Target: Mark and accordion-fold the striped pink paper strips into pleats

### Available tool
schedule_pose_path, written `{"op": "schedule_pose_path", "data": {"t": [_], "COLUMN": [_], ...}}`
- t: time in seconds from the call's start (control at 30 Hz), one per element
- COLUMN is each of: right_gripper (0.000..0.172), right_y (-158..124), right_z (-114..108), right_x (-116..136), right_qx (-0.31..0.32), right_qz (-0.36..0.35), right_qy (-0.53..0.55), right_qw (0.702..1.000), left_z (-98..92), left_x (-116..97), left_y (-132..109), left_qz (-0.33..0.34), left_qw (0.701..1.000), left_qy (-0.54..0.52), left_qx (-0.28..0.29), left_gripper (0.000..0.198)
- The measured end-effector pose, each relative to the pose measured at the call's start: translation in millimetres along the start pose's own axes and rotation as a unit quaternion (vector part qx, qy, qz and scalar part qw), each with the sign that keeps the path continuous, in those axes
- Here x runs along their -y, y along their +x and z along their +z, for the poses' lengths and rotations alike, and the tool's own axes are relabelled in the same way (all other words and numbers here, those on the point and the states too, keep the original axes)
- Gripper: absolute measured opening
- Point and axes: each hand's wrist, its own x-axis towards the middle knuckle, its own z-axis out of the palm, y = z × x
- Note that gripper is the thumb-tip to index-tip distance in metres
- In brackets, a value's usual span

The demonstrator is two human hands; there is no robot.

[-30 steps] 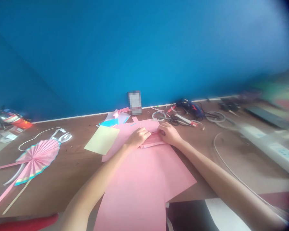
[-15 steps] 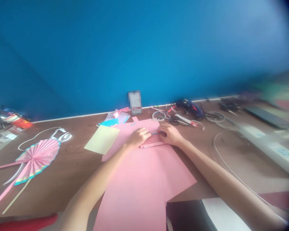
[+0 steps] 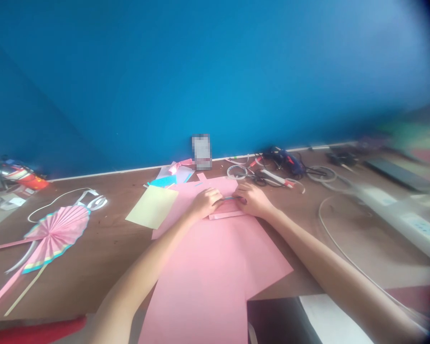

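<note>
A folded strip of pink paper with a thin blue edge lies across larger pink sheets. My left hand is closed on the strip's left end, its fingers curled and partly hidden. At the other end, my right hand pinches the strip with bent fingers. Beneath both hands, the large pink sheet reaches down past the front edge of the table. A pale yellow sheet lies left of my left hand, partly over the pink paper.
A pleated pink paper fan lies at left beside a white cable. Blue paper is behind the yellow sheet. Cables and a white pen-like tool lie back right. A white power strip runs along the right.
My right hand's fingers have shifted slightly left along the strip, and the left hand has curled a little closer over it. The papers stay in place.
</note>
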Motion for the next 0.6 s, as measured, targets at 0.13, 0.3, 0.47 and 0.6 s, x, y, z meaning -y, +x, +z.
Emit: {"op": "schedule_pose_path", "data": {"t": [0.13, 0.3, 0.47, 0.6], "right_gripper": [0.025, 0.016, 0.012, 0.015], "right_y": [0.7, 1.7, 2.1, 1.9], "right_z": [-0.1, 0.5, -0.3, 0.0], "right_x": [2.4, 6.9, 9.6, 7.9], "right_qx": [0.001, -0.001, 0.0, -0.006], "right_qz": [-0.002, 0.005, 0.012, 0.025], "right_qy": [-0.013, -0.032, -0.052, -0.078], "right_qw": [1.0, 0.999, 0.999, 0.997], "left_z": [0.0, 1.6, 4.9, 5.4], "left_x": [0.0, 1.6, 4.3, 4.5], "left_y": [0.6, 0.1, -2.2, -2.7], "left_qz": [0.012, 0.01, -0.004, 0.003], "left_qw": [1.0, 1.0, 0.999, 0.997], "left_qy": [0.002, 0.006, 0.044, 0.074], "left_qx": [0.007, 0.002, -0.005, -0.008], "left_gripper": [0.028, 0.029, 0.031, 0.034]}}
